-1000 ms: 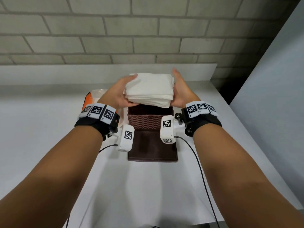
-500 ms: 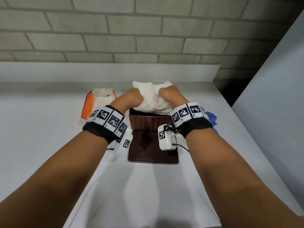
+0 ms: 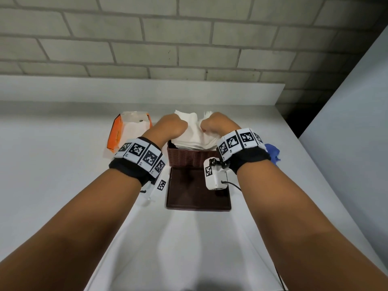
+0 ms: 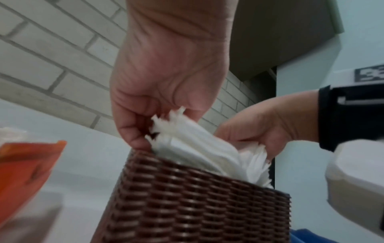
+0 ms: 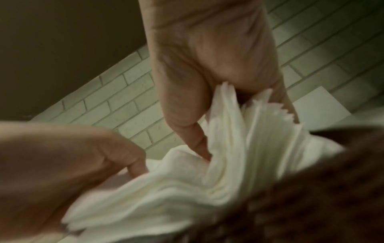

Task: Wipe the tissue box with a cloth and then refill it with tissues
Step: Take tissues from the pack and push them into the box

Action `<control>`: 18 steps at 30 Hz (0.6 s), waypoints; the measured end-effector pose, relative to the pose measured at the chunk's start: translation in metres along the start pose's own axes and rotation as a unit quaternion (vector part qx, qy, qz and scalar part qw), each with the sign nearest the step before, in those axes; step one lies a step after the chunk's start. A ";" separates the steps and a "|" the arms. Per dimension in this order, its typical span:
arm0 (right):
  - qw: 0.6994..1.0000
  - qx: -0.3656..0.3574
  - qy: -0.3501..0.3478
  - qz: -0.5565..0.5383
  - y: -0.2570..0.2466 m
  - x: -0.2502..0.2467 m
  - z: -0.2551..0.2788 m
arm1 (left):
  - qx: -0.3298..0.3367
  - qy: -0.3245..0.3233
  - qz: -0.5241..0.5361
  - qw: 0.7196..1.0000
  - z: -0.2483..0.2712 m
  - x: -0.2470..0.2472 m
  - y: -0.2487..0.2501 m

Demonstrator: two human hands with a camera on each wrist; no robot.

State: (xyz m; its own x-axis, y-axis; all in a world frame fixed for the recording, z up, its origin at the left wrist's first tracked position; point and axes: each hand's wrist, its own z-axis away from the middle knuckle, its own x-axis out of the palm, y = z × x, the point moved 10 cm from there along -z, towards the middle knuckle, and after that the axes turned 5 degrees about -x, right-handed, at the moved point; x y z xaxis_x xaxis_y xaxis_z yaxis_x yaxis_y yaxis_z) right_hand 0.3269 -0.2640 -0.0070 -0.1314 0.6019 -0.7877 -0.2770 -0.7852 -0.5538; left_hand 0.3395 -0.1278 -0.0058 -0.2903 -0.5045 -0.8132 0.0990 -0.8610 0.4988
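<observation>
We see the white table (image 3: 63, 185) carrying the brown woven tissue box (image 3: 190, 157), with the box's flat brown lid (image 3: 197, 194) lying just in front of it, an orange tissue pack (image 3: 117, 133) to its left and a blue cloth (image 3: 273, 153) to its right. The stack of tissues (image 3: 194, 135) sits bent in the box's open top, its edges sticking up above the rim. Our left hand (image 3: 171, 128) and right hand (image 3: 216, 126) are both over the box, fingers curled down and clamped on the tissues.
</observation>
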 end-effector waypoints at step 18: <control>0.981 -0.018 0.145 0.129 -0.021 -0.014 0.002 | 0.051 0.152 0.013 0.987 0.031 -0.035 -0.064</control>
State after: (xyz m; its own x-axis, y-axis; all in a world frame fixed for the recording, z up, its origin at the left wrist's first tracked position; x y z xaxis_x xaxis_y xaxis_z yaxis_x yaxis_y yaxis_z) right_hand 0.3322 -0.2562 0.0164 0.0849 0.3205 -0.9434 -0.2354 -0.9136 -0.3316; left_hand 0.3139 -0.0527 -0.0004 0.0113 -0.5360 -0.8441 0.0020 -0.8442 0.5361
